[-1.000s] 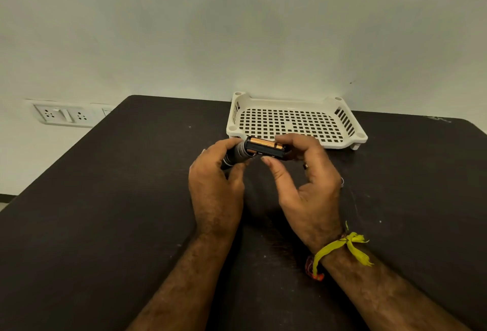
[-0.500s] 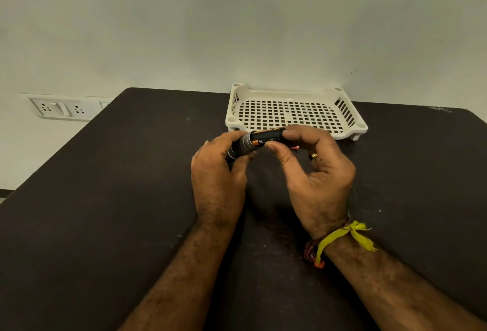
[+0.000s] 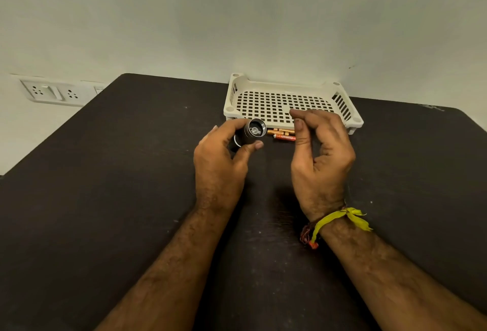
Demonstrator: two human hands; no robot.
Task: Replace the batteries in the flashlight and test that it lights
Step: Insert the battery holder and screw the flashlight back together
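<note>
Left hand [image 3: 218, 164] grips the flashlight [image 3: 250, 134] — open end up; right hand [image 3: 320, 157] loosely curled, holding nothing.

Counted: one flashlight body [image 3: 251, 133], at least two orange batteries [image 3: 283, 134] lying together, one perforated white tray [image 3: 290, 88], one dark surface [image 3: 105, 186], two hands, one yellow wrist thread [image 3: 340, 218], two wall sockets [image 3: 54, 91].
</note>
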